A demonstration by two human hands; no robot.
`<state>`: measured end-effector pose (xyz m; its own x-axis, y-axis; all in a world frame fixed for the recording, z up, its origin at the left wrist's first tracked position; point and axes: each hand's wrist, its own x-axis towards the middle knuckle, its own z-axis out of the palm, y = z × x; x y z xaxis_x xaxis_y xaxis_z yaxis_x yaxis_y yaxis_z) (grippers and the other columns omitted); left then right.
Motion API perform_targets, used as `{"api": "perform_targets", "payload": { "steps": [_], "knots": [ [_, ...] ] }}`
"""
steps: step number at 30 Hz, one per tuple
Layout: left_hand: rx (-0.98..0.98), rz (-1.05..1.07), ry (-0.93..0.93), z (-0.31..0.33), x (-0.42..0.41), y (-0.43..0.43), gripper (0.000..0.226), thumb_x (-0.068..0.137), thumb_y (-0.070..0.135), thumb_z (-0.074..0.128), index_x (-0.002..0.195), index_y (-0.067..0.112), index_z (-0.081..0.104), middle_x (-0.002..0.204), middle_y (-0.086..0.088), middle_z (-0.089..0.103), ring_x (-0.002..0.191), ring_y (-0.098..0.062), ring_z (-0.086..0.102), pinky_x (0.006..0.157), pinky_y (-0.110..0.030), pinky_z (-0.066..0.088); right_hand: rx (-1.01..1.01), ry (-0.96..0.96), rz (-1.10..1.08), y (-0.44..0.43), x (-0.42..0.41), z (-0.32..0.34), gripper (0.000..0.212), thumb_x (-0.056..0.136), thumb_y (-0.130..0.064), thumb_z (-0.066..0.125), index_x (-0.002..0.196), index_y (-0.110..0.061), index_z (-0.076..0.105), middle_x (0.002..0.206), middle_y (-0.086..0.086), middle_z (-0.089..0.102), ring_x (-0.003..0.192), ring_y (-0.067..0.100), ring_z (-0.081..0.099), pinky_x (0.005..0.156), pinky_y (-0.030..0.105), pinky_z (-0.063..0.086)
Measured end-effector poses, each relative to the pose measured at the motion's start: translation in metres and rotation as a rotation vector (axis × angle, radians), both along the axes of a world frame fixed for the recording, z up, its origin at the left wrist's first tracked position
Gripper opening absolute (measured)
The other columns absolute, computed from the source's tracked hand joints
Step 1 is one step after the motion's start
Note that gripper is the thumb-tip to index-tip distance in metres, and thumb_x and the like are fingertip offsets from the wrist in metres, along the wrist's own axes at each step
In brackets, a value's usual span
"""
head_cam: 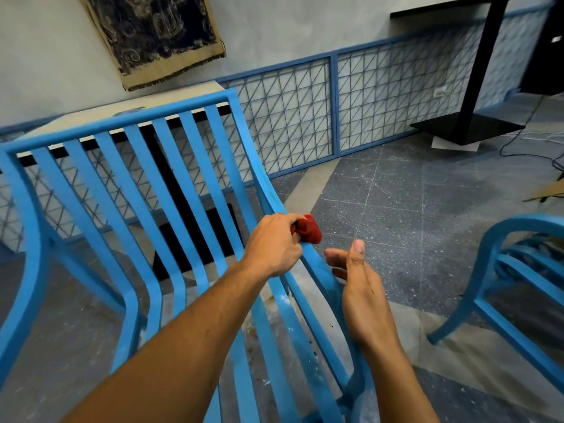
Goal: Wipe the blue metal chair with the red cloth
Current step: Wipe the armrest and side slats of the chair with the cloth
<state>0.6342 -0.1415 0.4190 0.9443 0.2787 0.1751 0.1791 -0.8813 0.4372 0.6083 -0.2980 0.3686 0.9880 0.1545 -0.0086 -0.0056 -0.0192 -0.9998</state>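
Your left hand (274, 244) holds the red cloth (308, 228) bunched in its curled fingers. It presses the cloth on the right side rail of the blue metal chair (171, 184), where the slatted back bends down into the seat. Your right hand (360, 282) is just beside the same rail, a little lower. Its fingers are straight and close together and hold nothing; I cannot tell if they touch the rail. A second blue chair (494, 270) stands at the right on the speckled floor (412, 193).
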Motion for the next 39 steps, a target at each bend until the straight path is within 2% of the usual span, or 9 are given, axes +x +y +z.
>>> {"api": "perform_targets", "payload": {
  "steps": [5,11,14,16,23,27,29,31,39],
  "knots": [
    [-0.015,-0.015,-0.007,-0.004,-0.014,-0.010,0.034,0.093,0.013,0.062,0.118,0.034,0.071,0.121,0.004,0.072,0.117,-0.020,0.062,0.099,-0.038,0.052,0.196,0.095,-0.164,-0.001,-0.006,0.015,0.068,0.095,-0.067,0.022,0.107,-0.023,0.073,0.111,-0.003,0.073,0.111,0.009,0.064,0.103,0.033,0.045],
    [-0.103,-0.038,0.011,-0.004,-0.022,-0.011,0.040,0.092,0.007,0.061,0.123,0.031,0.071,0.123,0.005,0.070,0.118,-0.017,0.058,0.103,-0.030,0.046,0.143,0.037,-0.313,0.023,0.017,0.033,0.047,0.108,-0.049,0.026,0.101,-0.027,0.067,0.108,-0.001,0.071,0.107,0.013,0.065,0.100,0.037,0.047],
    [-0.372,-0.021,0.042,0.001,-0.022,-0.003,0.034,0.091,0.003,0.062,0.110,0.028,0.075,0.087,0.006,0.073,0.087,-0.018,0.066,0.086,-0.031,0.055,0.034,-0.025,-0.300,0.045,0.032,0.041,0.044,0.107,-0.048,0.025,0.103,-0.028,0.064,0.106,-0.002,0.069,0.104,0.016,0.064,0.097,0.041,0.049],
    [-0.642,-0.021,0.040,0.012,-0.021,0.010,0.033,0.095,-0.001,0.060,0.095,0.028,0.076,0.081,-0.010,0.076,0.074,-0.025,0.067,0.068,-0.034,0.058,-0.048,-0.075,-0.246,0.057,0.036,0.045,0.048,0.105,-0.053,0.022,0.105,-0.029,0.063,0.108,-0.001,0.067,0.104,0.018,0.062,0.096,0.043,0.048],
    [-0.780,0.188,-0.194,0.017,0.026,0.061,0.034,0.096,0.003,0.065,0.123,0.022,0.072,0.122,-0.002,0.073,0.115,-0.022,0.067,0.102,-0.039,0.054,-0.279,-0.108,-0.062,0.061,0.044,0.036,0.057,0.102,-0.061,0.016,0.103,-0.022,0.058,0.096,-0.005,0.059,0.096,0.016,0.058,0.086,0.039,0.044],
    [-0.633,0.265,-0.379,0.037,0.067,0.081,0.036,0.098,0.009,0.064,0.130,0.025,0.067,0.125,0.004,0.066,0.094,-0.003,0.063,0.069,-0.010,0.052,-0.337,-0.026,-0.011,0.060,0.056,0.030,0.052,0.104,-0.058,0.022,0.109,-0.024,0.061,0.102,-0.001,0.061,0.094,0.014,0.057,0.087,0.036,0.044],
    [-0.522,0.312,-0.449,0.046,0.089,0.091,0.038,0.098,0.011,0.065,0.132,0.028,0.065,0.134,0.002,0.062,0.111,-0.012,0.062,0.088,-0.026,0.058,-0.410,-0.024,0.029,0.060,0.059,0.027,0.032,0.107,-0.039,0.036,0.112,-0.022,0.062,0.103,-0.002,0.063,0.084,0.008,0.055,0.077,0.030,0.041],
    [-0.374,0.344,-0.474,0.056,0.110,0.098,0.041,0.099,0.013,0.063,0.137,0.028,0.061,0.141,-0.001,0.056,0.132,-0.022,0.052,0.111,-0.040,0.048,-0.464,-0.040,0.032,0.059,0.063,0.024,0.025,0.105,-0.028,0.044,0.116,-0.020,0.064,0.097,-0.006,0.061,0.081,0.006,0.054,0.076,0.028,0.040],
    [0.127,0.253,-0.202,0.048,0.134,0.118,0.058,0.099,0.006,0.061,0.154,0.015,0.044,0.154,-0.006,0.046,0.138,-0.028,0.046,0.111,-0.043,0.048,-0.427,-0.082,0.001,0.061,0.060,0.023,0.038,0.108,-0.041,0.028,0.099,-0.022,0.060,0.083,-0.011,0.050,0.076,0.001,0.048,0.065,0.018,0.036]
  ]
}}
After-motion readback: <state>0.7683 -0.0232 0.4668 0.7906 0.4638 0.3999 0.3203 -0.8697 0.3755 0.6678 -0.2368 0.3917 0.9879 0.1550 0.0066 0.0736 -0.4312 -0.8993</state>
